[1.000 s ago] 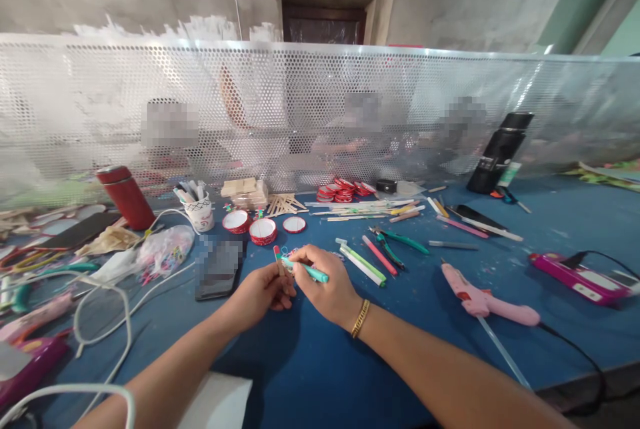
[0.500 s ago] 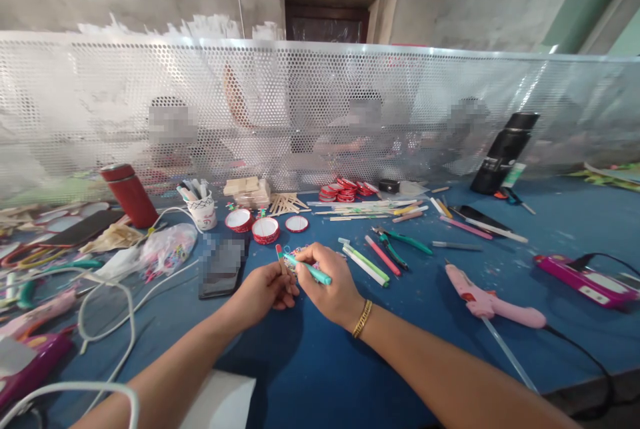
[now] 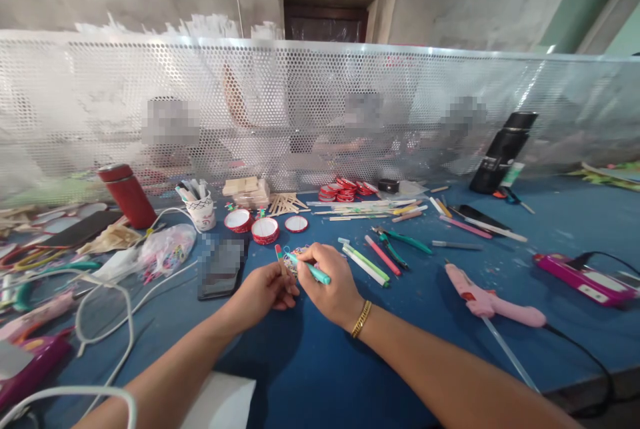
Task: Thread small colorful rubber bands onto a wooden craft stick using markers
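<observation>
Red-tipped wooden stick [image 3: 279, 256] pokes up from the pinching left hand [image 3: 271, 287].

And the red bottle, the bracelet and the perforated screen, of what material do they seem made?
Red bottle: probably painted metal, satin, judging by its soft sheen; plastic is possible. Bracelet: gold-coloured polished metal, perhaps plated, from its glinting links. Perforated screen: likely bare sheet metal, from its grey shine.
</observation>
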